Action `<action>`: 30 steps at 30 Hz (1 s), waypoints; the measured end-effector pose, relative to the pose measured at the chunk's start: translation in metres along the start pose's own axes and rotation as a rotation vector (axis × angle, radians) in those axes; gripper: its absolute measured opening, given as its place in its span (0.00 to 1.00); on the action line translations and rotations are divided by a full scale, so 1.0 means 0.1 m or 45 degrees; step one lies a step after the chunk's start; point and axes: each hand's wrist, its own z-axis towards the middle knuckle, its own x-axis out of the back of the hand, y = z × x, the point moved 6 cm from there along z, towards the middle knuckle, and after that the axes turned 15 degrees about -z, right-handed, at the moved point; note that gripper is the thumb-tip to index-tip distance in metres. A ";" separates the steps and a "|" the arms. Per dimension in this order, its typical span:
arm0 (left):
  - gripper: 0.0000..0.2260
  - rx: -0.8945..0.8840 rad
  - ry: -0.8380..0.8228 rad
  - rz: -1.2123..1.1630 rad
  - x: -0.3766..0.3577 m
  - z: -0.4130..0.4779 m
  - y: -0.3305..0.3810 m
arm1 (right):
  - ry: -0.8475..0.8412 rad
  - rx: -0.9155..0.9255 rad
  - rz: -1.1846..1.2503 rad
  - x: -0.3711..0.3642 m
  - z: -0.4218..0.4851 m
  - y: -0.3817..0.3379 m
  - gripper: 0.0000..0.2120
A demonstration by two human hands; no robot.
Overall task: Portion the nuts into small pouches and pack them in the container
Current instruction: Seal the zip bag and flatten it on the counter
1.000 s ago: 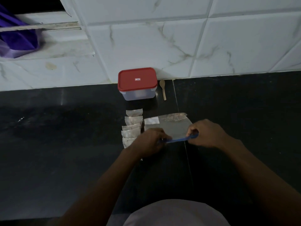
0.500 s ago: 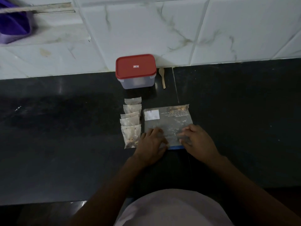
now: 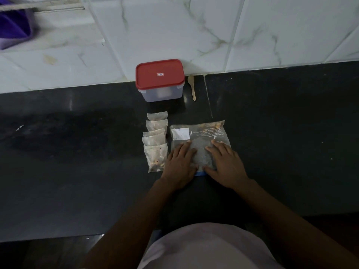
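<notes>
Left hand (image 3: 179, 164): flat on the near left part of the big bag, fingers straight, pressing down and gripping nothing.
Right hand (image 3: 225, 164): flat in the same way on the near right part.
Big bag (image 3: 202, 133): a clear zip bag lying flat on the dark table (image 3: 77, 152), with its blue closure strip (image 3: 200, 173) showing at the near edge between the hands. It has a white label and some print. It looks nearly emptied, with a few nuts at the far edge, though the dim light makes this uncertain.
Small pouches (image 3: 155, 140): five clear pouches in an overlapping column just left of the bag, each with a small brownish fill. Portioning seems done or close to it.
Container (image 3: 160, 80): far, against the tiled wall, translucent, red lid on. No pouch appears to be packed, so opening and packing are left.
Spoon (image 3: 192, 87): wooden, lying just right of the container.
</notes>
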 end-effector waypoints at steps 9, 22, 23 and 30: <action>0.33 0.060 -0.131 0.124 0.21 0.27 0.07 | -0.086 -0.125 -0.010 0.21 0.41 0.09 0.35; 0.46 0.028 -0.094 0.164 0.22 0.34 0.07 | 0.075 -0.140 -0.024 0.17 0.40 0.17 0.36; 0.46 0.025 -0.088 0.134 0.22 0.34 0.06 | 0.069 -0.137 -0.025 0.18 0.42 0.18 0.36; 0.32 -0.086 0.021 -0.096 0.29 0.09 0.15 | 0.284 -0.054 0.054 0.23 0.24 0.34 0.21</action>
